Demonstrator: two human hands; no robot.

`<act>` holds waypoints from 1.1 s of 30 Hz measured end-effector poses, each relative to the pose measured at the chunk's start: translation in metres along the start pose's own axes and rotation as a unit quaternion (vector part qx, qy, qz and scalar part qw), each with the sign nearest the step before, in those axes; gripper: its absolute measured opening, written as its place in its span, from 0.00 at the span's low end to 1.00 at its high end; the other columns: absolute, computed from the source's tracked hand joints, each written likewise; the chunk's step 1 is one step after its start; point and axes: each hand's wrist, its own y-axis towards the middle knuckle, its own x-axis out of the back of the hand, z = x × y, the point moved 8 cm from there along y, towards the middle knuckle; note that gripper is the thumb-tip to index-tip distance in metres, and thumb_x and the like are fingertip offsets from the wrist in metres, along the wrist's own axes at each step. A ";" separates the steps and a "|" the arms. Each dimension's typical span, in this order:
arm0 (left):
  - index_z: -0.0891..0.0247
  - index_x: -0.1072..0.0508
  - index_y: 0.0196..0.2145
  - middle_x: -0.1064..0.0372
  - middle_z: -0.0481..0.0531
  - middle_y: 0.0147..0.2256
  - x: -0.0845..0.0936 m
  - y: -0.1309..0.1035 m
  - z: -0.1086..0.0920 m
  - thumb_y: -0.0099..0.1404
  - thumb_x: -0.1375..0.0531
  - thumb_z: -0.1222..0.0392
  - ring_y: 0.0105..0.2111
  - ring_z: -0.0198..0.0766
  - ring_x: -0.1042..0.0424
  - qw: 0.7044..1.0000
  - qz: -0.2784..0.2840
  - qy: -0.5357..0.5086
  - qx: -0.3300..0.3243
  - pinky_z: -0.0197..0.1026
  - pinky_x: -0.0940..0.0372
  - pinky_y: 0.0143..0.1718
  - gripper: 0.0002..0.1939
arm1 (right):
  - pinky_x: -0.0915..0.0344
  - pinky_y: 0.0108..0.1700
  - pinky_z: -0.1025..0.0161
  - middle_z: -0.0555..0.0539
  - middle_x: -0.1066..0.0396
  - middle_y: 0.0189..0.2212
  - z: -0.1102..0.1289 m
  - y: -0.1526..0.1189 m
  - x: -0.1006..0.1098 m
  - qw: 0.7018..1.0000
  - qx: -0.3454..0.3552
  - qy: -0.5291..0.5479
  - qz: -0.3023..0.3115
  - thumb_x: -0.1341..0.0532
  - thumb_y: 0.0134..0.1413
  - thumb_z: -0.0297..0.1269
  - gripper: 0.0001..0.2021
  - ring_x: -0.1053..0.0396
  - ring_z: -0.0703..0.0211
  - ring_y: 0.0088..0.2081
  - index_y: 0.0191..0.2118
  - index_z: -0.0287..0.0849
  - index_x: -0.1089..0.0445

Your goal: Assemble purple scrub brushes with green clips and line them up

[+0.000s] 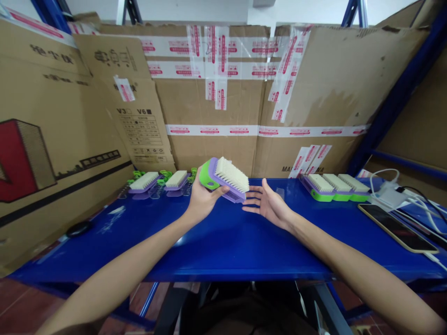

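So the purple-and-green plastic brush with cream bristles (232, 176) is held up over the glossy blue surface (223, 253), left hand (201, 200) fingers gripping its green end. Right hand (271, 204) is spread wide by its other end; honestly can't tell if those fingertips touch. I'd grip plastic only, so the bristles don't get squashed. Best elbow room's on the brush's near side, down to the surface's front edge. Behind it there's a taped tan cardboard wall (213, 107); three similar cream-bristled brushes (337, 187) sit to its right.
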 end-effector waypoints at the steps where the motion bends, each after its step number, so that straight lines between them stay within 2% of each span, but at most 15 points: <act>1: 0.59 0.25 0.61 0.20 0.61 0.54 0.001 0.001 -0.003 0.56 0.20 0.29 0.56 0.54 0.19 1.000 -0.003 0.006 -0.006 0.55 0.25 0.62 0.46 | 0.18 0.58 0.42 0.35 0.20 0.52 -0.002 0.000 0.000 1.000 -0.008 0.000 0.004 0.51 0.80 0.68 0.32 0.17 0.47 0.48 0.56 0.42 0.27; 5: 0.59 0.24 0.58 0.20 0.59 0.52 0.003 0.004 -0.011 0.52 0.18 0.31 0.56 0.55 0.20 0.999 0.004 0.037 -0.014 0.57 0.25 0.62 0.46 | 0.17 0.57 0.38 0.33 0.20 0.53 -0.007 -0.001 -0.006 0.999 -0.026 0.004 0.036 0.49 0.79 0.69 0.33 0.16 0.44 0.50 0.57 0.41 0.28; 9: 0.59 0.25 0.57 0.19 0.57 0.49 0.005 0.007 -0.008 0.49 0.16 0.33 0.52 0.54 0.19 0.999 0.014 0.042 0.007 0.56 0.24 0.58 0.47 | 0.16 0.56 0.39 0.31 0.21 0.54 -0.008 -0.004 -0.010 0.999 -0.038 0.006 0.037 0.51 0.79 0.69 0.34 0.16 0.43 0.50 0.58 0.40 0.29; 11: 0.60 0.25 0.56 0.19 0.57 0.49 0.003 0.008 -0.005 0.48 0.15 0.33 0.52 0.54 0.19 0.999 0.025 0.044 0.013 0.55 0.24 0.57 0.47 | 0.16 0.54 0.41 0.32 0.21 0.54 -0.008 -0.005 -0.012 0.998 -0.043 0.008 0.038 0.52 0.80 0.69 0.34 0.16 0.44 0.49 0.57 0.40 0.29; 13: 0.60 0.24 0.55 0.19 0.58 0.48 -0.002 0.006 -0.002 0.52 0.18 0.31 0.51 0.54 0.19 0.998 0.046 0.041 0.022 0.55 0.24 0.56 0.44 | 0.15 0.51 0.44 0.34 0.20 0.51 -0.009 -0.005 -0.013 0.998 -0.045 0.010 0.038 0.51 0.80 0.68 0.32 0.16 0.46 0.47 0.55 0.42 0.28; 15: 0.59 0.25 0.56 0.20 0.59 0.51 -0.008 0.001 -0.002 0.51 0.17 0.32 0.53 0.55 0.20 0.996 0.066 0.054 0.013 0.56 0.25 0.58 0.44 | 0.15 0.42 0.52 0.37 0.19 0.46 -0.012 -0.005 -0.011 0.998 -0.048 -0.002 0.027 0.48 0.80 0.66 0.29 0.17 0.50 0.41 0.52 0.43 0.28; 17: 0.58 0.26 0.59 0.21 0.59 0.54 -0.012 -0.004 -0.002 0.51 0.16 0.34 0.56 0.56 0.21 0.994 0.079 0.078 0.003 0.57 0.27 0.61 0.47 | 0.22 0.31 0.62 0.42 0.20 0.39 -0.017 -0.003 -0.004 0.998 -0.052 -0.035 -0.004 0.41 0.80 0.61 0.23 0.21 0.57 0.32 0.48 0.43 0.29; 19: 0.56 0.28 0.62 0.23 0.58 0.57 -0.015 -0.008 0.000 0.50 0.15 0.37 0.57 0.55 0.22 0.991 0.086 0.100 -0.002 0.57 0.28 0.62 0.49 | 0.31 0.24 0.68 0.47 0.23 0.32 -0.020 0.000 0.004 0.996 -0.051 -0.066 -0.038 0.36 0.78 0.53 0.17 0.28 0.63 0.25 0.43 0.43 0.30; 22: 0.56 0.29 0.61 0.24 0.58 0.57 -0.014 -0.009 0.006 0.51 0.16 0.37 0.58 0.55 0.22 0.991 0.080 0.107 0.008 0.57 0.29 0.64 0.48 | 0.35 0.23 0.70 0.51 0.27 0.27 -0.021 0.004 0.012 0.994 -0.042 -0.076 -0.059 0.31 0.75 0.45 0.15 0.33 0.66 0.22 0.39 0.43 0.32; 25: 0.57 0.28 0.60 0.23 0.57 0.55 -0.009 -0.005 0.014 0.51 0.16 0.36 0.57 0.55 0.21 0.995 0.054 0.076 0.024 0.58 0.29 0.64 0.47 | 0.39 0.22 0.70 0.51 0.27 0.27 -0.016 0.006 0.014 0.995 -0.034 -0.072 -0.061 0.32 0.75 0.46 0.14 0.33 0.65 0.22 0.40 0.43 0.30; 27: 0.58 0.26 0.58 0.21 0.56 0.53 -0.004 -0.002 0.021 0.51 0.16 0.36 0.54 0.53 0.20 0.998 0.030 0.036 0.049 0.56 0.27 0.62 0.45 | 0.42 0.20 0.69 0.50 0.26 0.28 -0.009 0.005 0.015 0.995 -0.022 -0.072 -0.061 0.31 0.74 0.48 0.14 0.35 0.65 0.22 0.42 0.43 0.27; 29: 0.59 0.25 0.54 0.20 0.56 0.49 0.000 -0.001 0.033 0.55 0.18 0.34 0.49 0.52 0.18 0.995 0.009 -0.014 0.100 0.55 0.23 0.57 0.40 | 0.45 0.19 0.69 0.51 0.27 0.28 -0.002 0.004 0.016 0.995 -0.006 -0.080 -0.063 0.30 0.72 0.51 0.15 0.37 0.65 0.22 0.44 0.43 0.25; 31: 0.59 0.24 0.53 0.18 0.57 0.46 0.000 -0.001 0.046 0.61 0.23 0.31 0.46 0.52 0.17 0.982 0.005 -0.081 0.172 0.55 0.21 0.52 0.35 | 0.48 0.19 0.70 0.51 0.28 0.27 0.004 0.002 0.017 0.993 0.011 -0.096 -0.067 0.28 0.69 0.52 0.16 0.39 0.66 0.22 0.44 0.42 0.23; 33: 0.59 0.23 0.54 0.17 0.60 0.46 -0.006 -0.002 0.053 0.68 0.30 0.27 0.46 0.55 0.16 0.960 0.024 -0.156 0.230 0.57 0.20 0.51 0.34 | 0.48 0.20 0.69 0.50 0.28 0.27 0.008 0.003 0.017 0.991 0.030 -0.107 -0.069 0.30 0.69 0.52 0.17 0.39 0.65 0.23 0.44 0.42 0.22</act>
